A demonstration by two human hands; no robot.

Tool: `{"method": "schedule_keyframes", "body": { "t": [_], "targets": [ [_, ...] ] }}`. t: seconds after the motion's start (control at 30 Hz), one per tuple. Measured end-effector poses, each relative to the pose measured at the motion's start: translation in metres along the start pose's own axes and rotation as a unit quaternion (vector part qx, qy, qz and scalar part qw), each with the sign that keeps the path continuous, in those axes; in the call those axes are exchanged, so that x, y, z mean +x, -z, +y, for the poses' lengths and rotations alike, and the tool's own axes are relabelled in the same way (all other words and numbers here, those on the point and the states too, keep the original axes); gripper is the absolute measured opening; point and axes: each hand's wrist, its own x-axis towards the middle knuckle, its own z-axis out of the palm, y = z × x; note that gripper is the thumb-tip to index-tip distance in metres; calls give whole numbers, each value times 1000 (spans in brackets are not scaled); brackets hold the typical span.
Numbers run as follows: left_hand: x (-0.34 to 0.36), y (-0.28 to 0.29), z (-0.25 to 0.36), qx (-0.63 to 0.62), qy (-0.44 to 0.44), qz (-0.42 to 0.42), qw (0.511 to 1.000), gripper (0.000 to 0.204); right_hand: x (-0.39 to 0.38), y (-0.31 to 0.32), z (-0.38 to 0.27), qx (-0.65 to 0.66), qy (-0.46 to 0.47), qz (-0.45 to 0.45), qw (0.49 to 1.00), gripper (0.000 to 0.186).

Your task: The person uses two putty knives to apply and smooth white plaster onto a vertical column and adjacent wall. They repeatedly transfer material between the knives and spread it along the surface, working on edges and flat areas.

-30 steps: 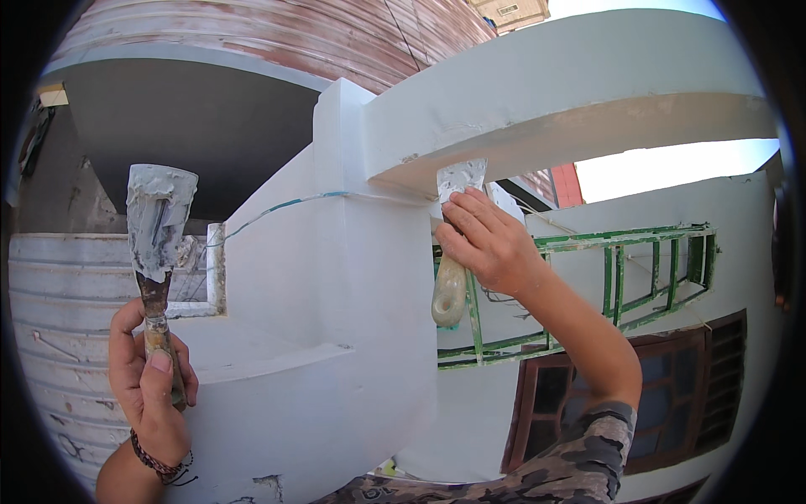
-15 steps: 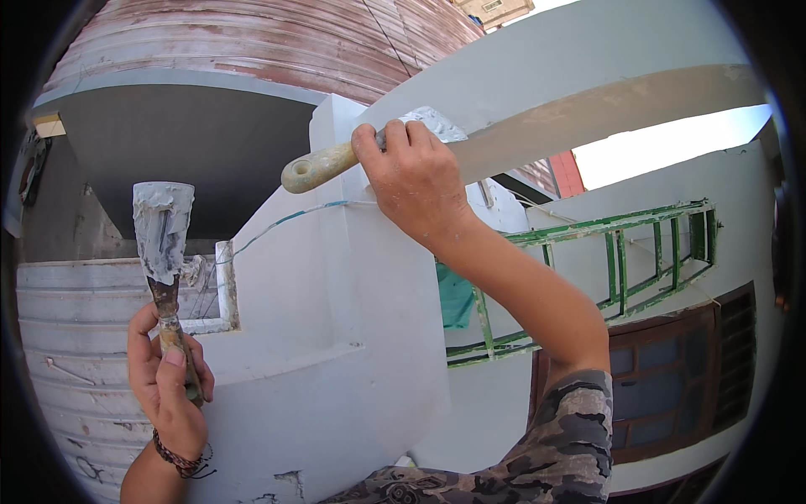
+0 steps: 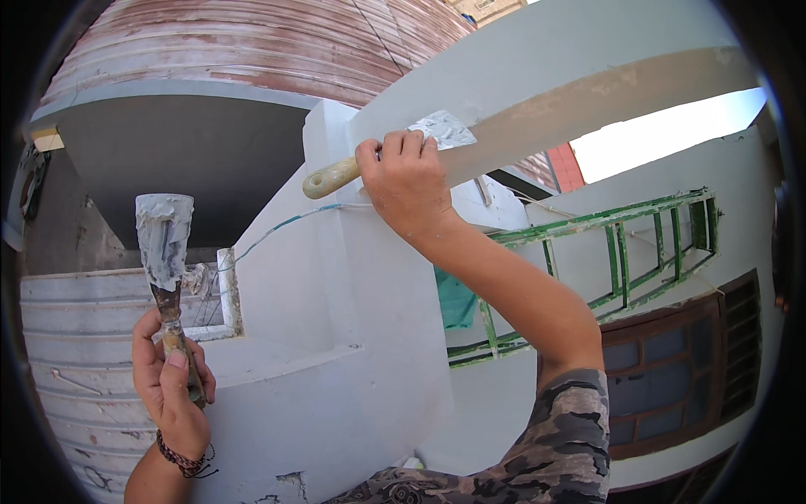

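While the left hand [image 3: 172, 382] clasps an upright putty-coated metal scraper [image 3: 165, 239], the raised right hand [image 3: 407, 186] grips a cream-handled scraper [image 3: 332, 178]; the right elbow [image 3: 578, 332] is bent.

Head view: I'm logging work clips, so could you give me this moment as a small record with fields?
Left grip: closed on an upright putty knife, blade coated with pale paste
Right grip: closed on a second putty knife, blade at the pale beam; contact unclear
Between the grips: white wall
Background: green ladder, brown-framed window
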Motion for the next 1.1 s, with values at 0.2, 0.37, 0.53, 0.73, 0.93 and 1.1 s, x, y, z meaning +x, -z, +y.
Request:
{"method": "schedule_keyframes", "body": {
  "t": [0.2, 0.37, 0.53, 0.73, 0.93, 1.1],
  "targets": [
    [0, -5, 5, 8, -3, 8, 1000, 49, 8, -8, -13, -9, -14, -23, 1000, 21],
    [-3, -3, 2, 3, -1, 5, 1000, 48, 5, -11, -22, -25, 8, -36, 999, 20],
    [-3, -3, 1, 2, -1, 6, 1000, 48, 7, -13, -28, -11, 29, -61, 998, 23],
    [-2, 0, 3, -3, 7, -8, 1000, 48, 5, -15, -39, -17, 53, -84, 995, 24],
    [-1, -8, 13, -14, 9, 3, 1000, 47, -5, -2, -47, 125, 63, -110, 984, 22],
    [0, 1, 5, -14, 3, -5, 1000, 48, -21, 28, -52, 254, 21, -52, 966, 23]
  ]
}}
